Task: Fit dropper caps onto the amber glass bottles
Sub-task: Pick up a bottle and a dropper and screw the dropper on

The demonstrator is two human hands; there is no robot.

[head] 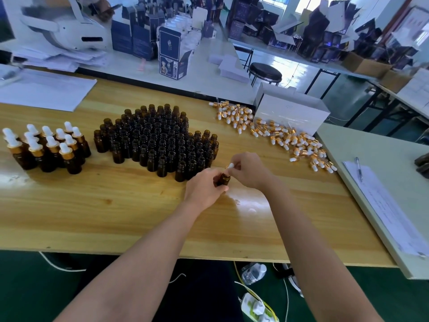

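My left hand point(204, 187) grips an amber glass bottle point(224, 179) just above the wooden table point(116, 217). Over the bottle's mouth, my right hand point(249, 170) pinches a dropper cap point(230, 166) with a white bulb and gold collar. Behind the hands stands a large cluster of uncapped amber bottles point(157, 140). A smaller group of capped bottles point(46, 147) stands at the left. Loose dropper caps point(278, 133) lie in a pile at the right.
A white open box point(292, 112) sits behind the cap pile. Papers point(44, 91) lie at the back left. A paper sheet with a pen point(358, 168) lies on the grey table at right. A black stool point(264, 72) stands beyond the table.
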